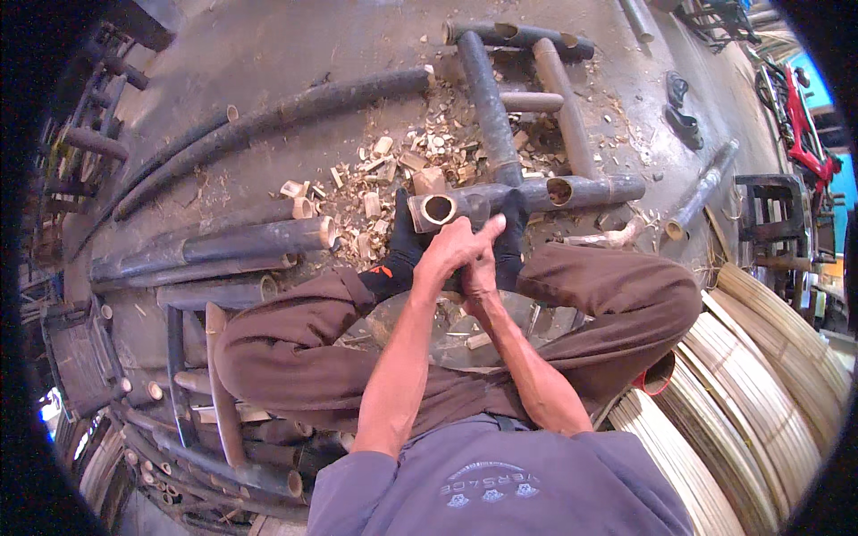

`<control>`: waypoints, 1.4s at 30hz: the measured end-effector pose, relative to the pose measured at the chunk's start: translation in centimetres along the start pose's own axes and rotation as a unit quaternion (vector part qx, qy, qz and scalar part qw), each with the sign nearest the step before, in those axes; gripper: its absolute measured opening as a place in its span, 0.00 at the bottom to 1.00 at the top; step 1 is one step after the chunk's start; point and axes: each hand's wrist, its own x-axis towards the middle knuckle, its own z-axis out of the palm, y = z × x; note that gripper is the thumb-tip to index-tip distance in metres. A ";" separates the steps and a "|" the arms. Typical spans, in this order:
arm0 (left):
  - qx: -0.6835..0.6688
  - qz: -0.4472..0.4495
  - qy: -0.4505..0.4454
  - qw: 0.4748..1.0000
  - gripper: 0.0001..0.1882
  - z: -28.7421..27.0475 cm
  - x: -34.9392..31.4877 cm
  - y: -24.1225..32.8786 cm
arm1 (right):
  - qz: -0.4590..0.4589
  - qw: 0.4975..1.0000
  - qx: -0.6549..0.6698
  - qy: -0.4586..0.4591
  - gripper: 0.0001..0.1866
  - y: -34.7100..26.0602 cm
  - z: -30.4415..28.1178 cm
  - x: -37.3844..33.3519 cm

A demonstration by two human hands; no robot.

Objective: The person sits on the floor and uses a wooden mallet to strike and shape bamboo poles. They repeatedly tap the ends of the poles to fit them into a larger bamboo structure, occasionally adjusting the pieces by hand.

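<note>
Bamboo frame (489,112) is lying in the upper centre of the picture, its near dark pole (599,191) showing a round cut hole (438,210) towards the middle. Just below that hole, the left hand (453,247) is bending its fingers partway; the right hand (481,275) is overlapping it, also partly curled. Whether either is gripping a tool is hard to tell, their fingers hiding one another. Dark socks (404,234) are flanking the hole, and pale chips (371,205) are littering the floor (268,54) left of centre.
</note>
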 end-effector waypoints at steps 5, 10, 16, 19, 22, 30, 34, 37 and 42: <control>0.048 -0.053 -0.004 0.997 0.43 -0.8 1.7 -3.1 | 0.193 0.980 0.045 -0.016 0.23 2.4 2.1 1.0; 0.074 -0.081 -0.043 0.993 0.39 -0.5 4.1 -4.4 | 0.183 0.982 0.042 0.010 0.23 3.9 2.3 1.6; -0.117 -0.010 0.021 0.993 0.38 1.8 5.7 -5.7 | 0.025 0.986 -0.126 -0.101 0.34 0.4 -0.2 4.1; -0.237 -0.081 0.091 0.964 0.42 4.2 7.0 -4.8 | 0.045 0.923 -0.305 -0.231 0.36 -3.9 -2.9 6.8; -0.602 -0.092 0.232 0.758 0.39 7.5 11.1 -3.2 | 0.011 0.731 -0.566 -0.382 0.30 -7.5 -2.4 13.9; -0.609 -0.044 0.200 0.767 0.35 8.0 7.7 -5.6 | -0.045 0.730 -0.592 -0.337 0.30 -6.0 -3.0 9.6; -0.580 -0.047 0.224 0.782 0.35 8.0 4.6 -6.5 | -0.066 0.718 -0.597 -0.352 0.27 -5.3 -2.3 6.9; -0.481 -0.053 0.236 0.843 0.36 6.8 4.1 -8.4 | -0.028 0.756 -0.563 -0.332 0.31 -4.4 -1.0 5.7; -0.073 -0.105 0.109 0.986 0.42 0.1 3.7 -7.2 | -0.077 0.936 -0.303 -0.164 0.37 2.4 1.5 3.7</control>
